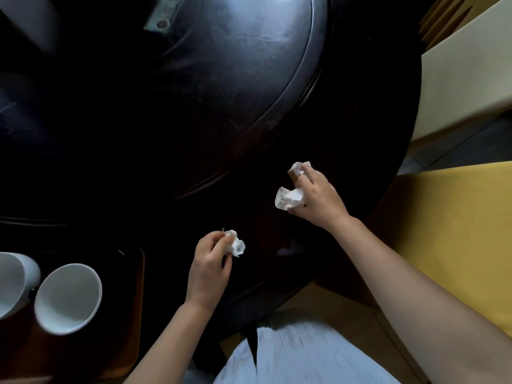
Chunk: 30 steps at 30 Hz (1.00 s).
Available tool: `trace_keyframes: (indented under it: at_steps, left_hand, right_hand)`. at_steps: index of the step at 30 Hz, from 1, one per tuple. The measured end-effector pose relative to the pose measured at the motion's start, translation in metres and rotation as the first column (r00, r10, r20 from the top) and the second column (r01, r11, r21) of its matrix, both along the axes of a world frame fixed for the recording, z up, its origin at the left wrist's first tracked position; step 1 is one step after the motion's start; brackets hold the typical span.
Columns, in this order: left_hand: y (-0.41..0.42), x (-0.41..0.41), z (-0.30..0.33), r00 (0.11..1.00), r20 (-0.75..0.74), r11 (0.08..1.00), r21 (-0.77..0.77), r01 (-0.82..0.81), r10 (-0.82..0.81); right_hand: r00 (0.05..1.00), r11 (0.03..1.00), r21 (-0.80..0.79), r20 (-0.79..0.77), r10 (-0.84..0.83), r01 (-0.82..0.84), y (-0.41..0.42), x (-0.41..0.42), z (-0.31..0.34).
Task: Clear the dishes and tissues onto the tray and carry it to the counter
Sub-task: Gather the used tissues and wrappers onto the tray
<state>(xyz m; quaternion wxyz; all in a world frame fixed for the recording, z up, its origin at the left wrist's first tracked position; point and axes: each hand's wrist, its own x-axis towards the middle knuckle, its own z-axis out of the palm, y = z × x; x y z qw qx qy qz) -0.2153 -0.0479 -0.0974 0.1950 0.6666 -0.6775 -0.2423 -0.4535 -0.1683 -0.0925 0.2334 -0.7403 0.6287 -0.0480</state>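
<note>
We're abt midway: two cups (68,297) already on the tray (133,273) at our left, left hand (209,266) pinching one crumpled tissue (235,245), right hand (315,196) clutching more tissues (288,199) over the dark counter (194,134), tray carry still to do

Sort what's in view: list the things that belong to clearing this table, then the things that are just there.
Part of the job:
crumpled tissue in the left hand
two tissues in the right hand
two white cups
tray under the cups

Just there:
dark round table
turntable
yellow seat
</note>
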Motion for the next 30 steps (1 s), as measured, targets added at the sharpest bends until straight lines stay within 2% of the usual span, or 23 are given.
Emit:
trace_keyframes:
  at_steps: [4, 8, 15, 18, 20, 23, 26, 28, 30]
  left_hand:
    - [-0.007, 0.005, -0.001, 0.999, 0.036, 1.0, 0.02, 0.021, -0.022]
    - [-0.007, 0.006, 0.0, 0.998, 0.046, 0.999, 0.026, 0.037, -0.039]
    - [0.0, 0.011, 0.006, 1.0, 0.004, 1.0, 0.029, 0.005, -0.006]
    - [0.006, 0.013, 0.01, 1.0, -0.016, 0.999, 0.028, -0.018, 0.018]
    - [0.009, 0.013, 0.012, 0.999, -0.03, 0.999, 0.026, -0.025, 0.026]
    - [0.011, 0.016, 0.015, 0.998, -0.045, 0.999, 0.009, -0.031, 0.032]
    - [0.01, 0.017, 0.016, 0.998, -0.059, 0.999, -0.009, -0.032, 0.032]
    - [0.01, 0.017, 0.016, 0.997, -0.064, 0.999, -0.012, -0.043, 0.042]
    - [0.01, 0.016, 0.016, 0.997, -0.065, 0.999, -0.013, -0.053, 0.052]
  right_hand:
    - [0.996, 0.996, -0.049, -0.038, 0.077, -0.079, -0.001, -0.004, -0.001]
    - [0.998, 0.993, -0.092, -0.006, 0.067, -0.068, 0.002, 0.0, -0.007]
    - [0.999, 0.987, -0.16, -0.036, -0.014, 0.008, 0.003, 0.006, -0.009]
    - [1.0, 0.988, -0.149, 0.008, -0.029, 0.03, 0.005, 0.007, -0.007]
    - [0.996, 0.987, -0.143, 0.064, -0.067, 0.076, 0.005, 0.01, -0.005]
    - [0.983, 0.971, -0.158, 0.064, -0.173, 0.181, -0.003, 0.007, -0.001]
    - [0.9, 0.93, 0.025, 0.241, -0.362, 0.368, -0.019, 0.0, 0.01]
    - [0.903, 0.922, 0.116, 0.186, -0.386, 0.37, -0.024, 0.001, 0.014]
    - [0.924, 0.925, 0.122, 0.087, -0.372, 0.36, -0.024, 0.006, 0.015]
